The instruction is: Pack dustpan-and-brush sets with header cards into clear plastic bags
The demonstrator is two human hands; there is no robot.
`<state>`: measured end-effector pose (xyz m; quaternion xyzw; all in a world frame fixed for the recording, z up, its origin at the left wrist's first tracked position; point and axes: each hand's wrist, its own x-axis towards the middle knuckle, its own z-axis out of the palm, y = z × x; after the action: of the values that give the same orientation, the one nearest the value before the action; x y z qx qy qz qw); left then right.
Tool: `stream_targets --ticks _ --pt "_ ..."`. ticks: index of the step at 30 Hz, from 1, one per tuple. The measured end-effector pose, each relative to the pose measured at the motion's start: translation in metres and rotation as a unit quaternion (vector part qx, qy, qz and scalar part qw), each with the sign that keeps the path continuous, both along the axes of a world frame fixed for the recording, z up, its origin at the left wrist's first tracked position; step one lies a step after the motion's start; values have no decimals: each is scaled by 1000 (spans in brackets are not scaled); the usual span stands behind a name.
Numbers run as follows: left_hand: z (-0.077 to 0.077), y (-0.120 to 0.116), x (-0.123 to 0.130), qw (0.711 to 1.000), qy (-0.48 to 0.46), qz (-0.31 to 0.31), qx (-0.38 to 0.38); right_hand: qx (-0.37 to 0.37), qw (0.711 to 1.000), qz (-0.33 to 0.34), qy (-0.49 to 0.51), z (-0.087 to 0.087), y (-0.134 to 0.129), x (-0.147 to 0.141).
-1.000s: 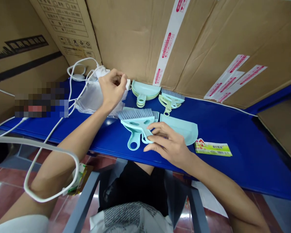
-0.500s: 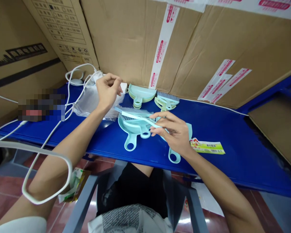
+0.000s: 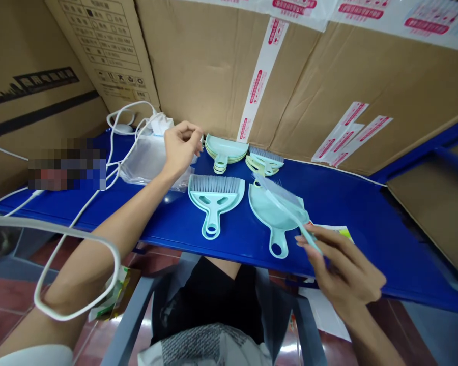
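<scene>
Between the fingers and thumb of my right hand (image 3: 345,264) is the handle of a light-blue hand brush (image 3: 286,203). Its bristles point up and left over a light-blue dustpan (image 3: 265,206) lying on the table. To the left, a second brush (image 3: 215,195) lies in another light-blue dustpan (image 3: 241,189). My left hand (image 3: 182,147) is raised near the clear plastic bags (image 3: 147,157), its fingers curled and pinched together. Whatever may be in that pinch is hidden.
Behind are stacked dustpans (image 3: 227,147) and stacked brushes (image 3: 265,161), against a large cardboard box (image 3: 198,66). A printed label card (image 3: 339,231) lies by my right hand. White cables (image 3: 112,152) cross the blue table (image 3: 366,213) at left and loop over my left forearm.
My right hand has moved right and toward me with its brush, from above the left dustpan to the right one. The left dustpan and its brush are now uncovered. My left hand stays pinched.
</scene>
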<state>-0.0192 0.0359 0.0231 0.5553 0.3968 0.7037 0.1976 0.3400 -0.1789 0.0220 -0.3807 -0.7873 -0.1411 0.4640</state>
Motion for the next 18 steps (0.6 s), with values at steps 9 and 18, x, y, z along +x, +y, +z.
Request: stream_targets --ticks 9,18 --pt "-7 -7 9 999 49 -14 -4 -18 988 60 -142 -31 3 2" --pt "-7 -8 9 998 63 -7 3 -42 951 32 -303 -32 13 9"
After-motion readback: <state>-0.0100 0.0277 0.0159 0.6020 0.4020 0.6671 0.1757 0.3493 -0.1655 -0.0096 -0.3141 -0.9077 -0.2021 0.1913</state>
